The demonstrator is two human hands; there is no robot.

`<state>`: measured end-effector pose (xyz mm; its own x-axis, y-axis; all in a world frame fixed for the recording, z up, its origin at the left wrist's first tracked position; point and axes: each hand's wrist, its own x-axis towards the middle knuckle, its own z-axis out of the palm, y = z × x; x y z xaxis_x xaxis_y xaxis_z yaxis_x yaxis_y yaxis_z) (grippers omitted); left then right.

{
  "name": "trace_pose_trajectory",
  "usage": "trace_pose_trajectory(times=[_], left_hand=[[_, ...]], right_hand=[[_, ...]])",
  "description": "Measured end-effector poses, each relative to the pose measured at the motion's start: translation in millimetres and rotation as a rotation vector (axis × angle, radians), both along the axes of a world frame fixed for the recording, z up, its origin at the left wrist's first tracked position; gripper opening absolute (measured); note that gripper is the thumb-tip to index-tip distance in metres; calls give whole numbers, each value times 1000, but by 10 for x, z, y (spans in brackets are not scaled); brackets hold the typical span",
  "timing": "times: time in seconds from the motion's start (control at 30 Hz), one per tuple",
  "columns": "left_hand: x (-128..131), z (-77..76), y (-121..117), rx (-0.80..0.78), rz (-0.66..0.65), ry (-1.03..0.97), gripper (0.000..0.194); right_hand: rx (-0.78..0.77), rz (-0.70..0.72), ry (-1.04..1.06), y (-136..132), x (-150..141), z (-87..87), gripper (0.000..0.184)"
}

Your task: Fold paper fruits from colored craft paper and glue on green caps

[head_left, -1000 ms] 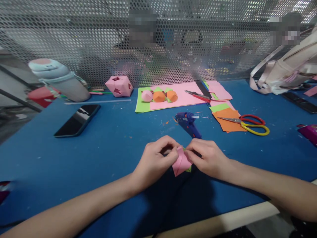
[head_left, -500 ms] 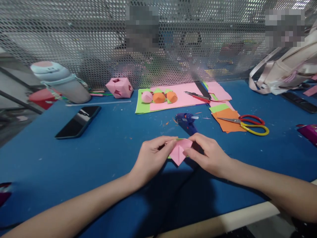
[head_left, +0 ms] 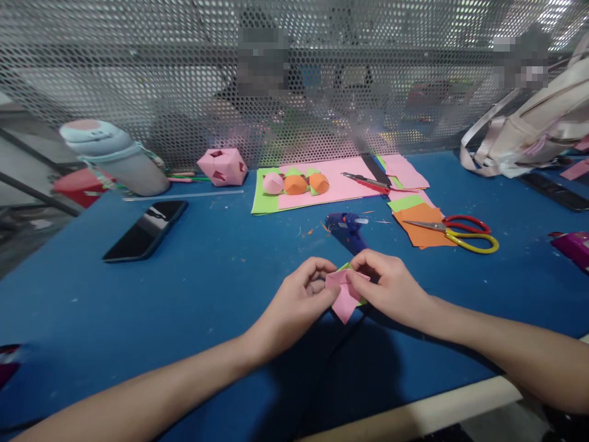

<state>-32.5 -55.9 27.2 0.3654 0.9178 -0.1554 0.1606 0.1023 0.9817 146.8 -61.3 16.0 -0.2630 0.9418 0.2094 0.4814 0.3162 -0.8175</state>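
Between my two hands is a small folded paper piece (head_left: 346, 301), pink in front with green showing behind its edges. My left hand (head_left: 304, 304) pinches its left side, thumb on the pink face. At its upper right, my right hand (head_left: 391, 285) grips it between thumb and fingers. The piece tilts, one pink corner pointing down. Just beyond my hands lies a blue glue gun (head_left: 347, 228), its handle partly hidden by my right hand.
Red-and-yellow scissors (head_left: 460, 233) lie on orange paper (head_left: 421, 224) to the right. Behind are small folded paper shapes (head_left: 295, 184) on pink and green sheets, a utility knife (head_left: 365, 180) and a pink paper ball (head_left: 223, 167). A phone (head_left: 147, 230) and bottle (head_left: 124, 159) stand left.
The folded paper has shifted slightly right and down and turned in my hands. My left hand has moved right with its fingers more curled, and my right thumb now presses the pink face.
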Motion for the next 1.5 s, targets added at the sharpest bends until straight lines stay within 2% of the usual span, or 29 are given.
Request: trace_pose_trajectory(times=[0.13,0.23,0.3,0.4,0.43,0.47,0.6,0.67,0.77,0.9,1.07,1.2,1.37,1.5], left_hand=[[-7,-34,-2,35,-21,25,18],[-29,-68,18,40,32,61,19],[-49,-81,47,22,99,48,21],[-79,-103,112,19,172,-21,24],[-86,-114,136,27,189,-44,24],[-91,-127,158,34,201,-57,24],[-96,-183,223,43,224,-40,23],[-98,-202,237,57,226,-8,21],[-110,-209,251,100,219,37,20],[-149,-193,287,141,231,84,19],[-214,-192,379,169,251,92,12],[-245,-203,444,180,253,71,10],[-249,-201,451,256,234,130,12],[-246,-192,432,281,215,164,12]], right_hand=[[59,56,5,-29,-22,-17,11],[124,89,19,-37,5,28,12],[219,22,69,-1,66,65,12],[358,-210,165,138,176,53,4],[349,-263,153,200,200,24,5],[293,-270,99,266,211,-14,14],[90,-174,-98,506,140,-175,38],[55,-188,-127,593,82,-220,41],[22,-206,-124,661,49,-234,33],[31,-210,-62,585,89,-197,26],[72,-111,58,276,110,-109,20],[221,-39,-119,100,91,-51,17],[272,13,-230,71,56,-32,17],[317,0,-353,75,51,-42,16]])
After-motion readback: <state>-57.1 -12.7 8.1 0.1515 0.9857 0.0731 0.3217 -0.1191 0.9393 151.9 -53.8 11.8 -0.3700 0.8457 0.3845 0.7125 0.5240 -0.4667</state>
